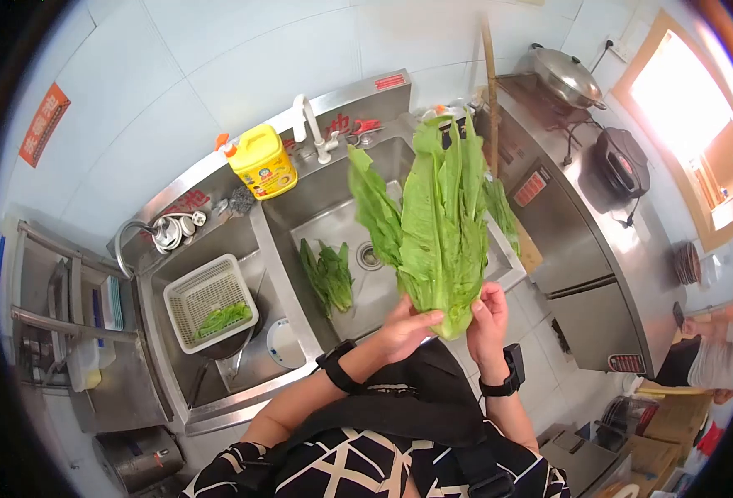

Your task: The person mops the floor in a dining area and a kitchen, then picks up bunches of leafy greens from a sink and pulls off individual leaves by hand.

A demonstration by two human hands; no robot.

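Note:
A head of long-leaf lettuce (441, 224) is held upright above the right-hand sink basin (300, 228), leaves pointing up and base toward my body. My left hand (409, 329) grips the base from the left, thumb across the front. From the right, my right hand (488, 319) closes on the same base with thumb and fingers. One outer leaf (375, 199) leans away to the left. Down in the basin, near the drain (370, 256), lies a loose bunch of leafy greens (329, 275). The fingers behind the lettuce are partly hidden.
A white plastic basket (185, 300) with some greens stands in the left basin, beside a white plate (285, 342). Behind the sink are a faucet (310, 124) and a yellow jug (263, 158). A counter with a lidded pan (567, 76) runs along the right; another person (727, 349) is there.

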